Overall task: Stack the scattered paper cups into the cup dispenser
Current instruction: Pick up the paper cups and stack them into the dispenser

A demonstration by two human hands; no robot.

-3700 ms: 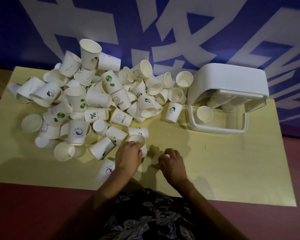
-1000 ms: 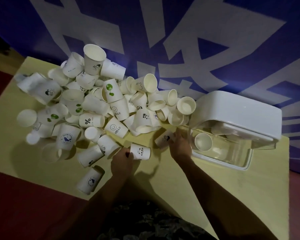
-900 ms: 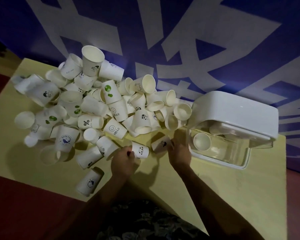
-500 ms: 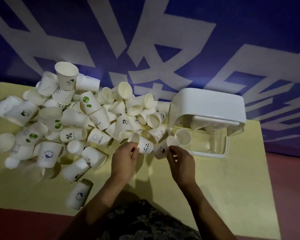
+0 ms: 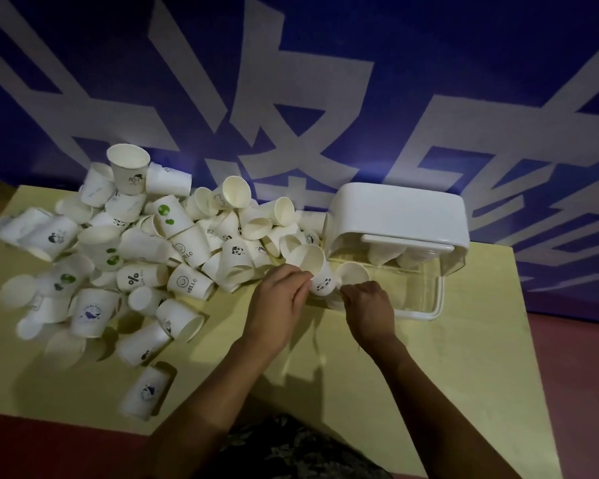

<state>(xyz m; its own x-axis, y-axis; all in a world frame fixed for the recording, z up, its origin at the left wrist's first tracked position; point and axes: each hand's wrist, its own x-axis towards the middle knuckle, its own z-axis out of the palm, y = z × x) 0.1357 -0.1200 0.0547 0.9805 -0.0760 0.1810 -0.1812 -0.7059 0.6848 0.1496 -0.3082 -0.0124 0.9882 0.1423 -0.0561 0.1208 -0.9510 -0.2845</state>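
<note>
Many white paper cups, several with prints, lie heaped on the left half of the yellow table. At the right rear lies the cup dispenser, with a white top and a clear body. A cup shows inside its near left corner, and more under the lid. My left hand grips a panda-print cup, mouth tilted up. My right hand pinches a second, blurred cup right below it. Both hands meet just in front of the dispenser's left corner.
A blue banner with large white characters stands directly behind the table. Loose cups reach the front left, one lying near the table's edge. Red floor shows to the right and in front.
Each hand took a panda cup from the pile's near edge. The hands then came together to the right, at the dispenser's left corner. The view shifted as well.
</note>
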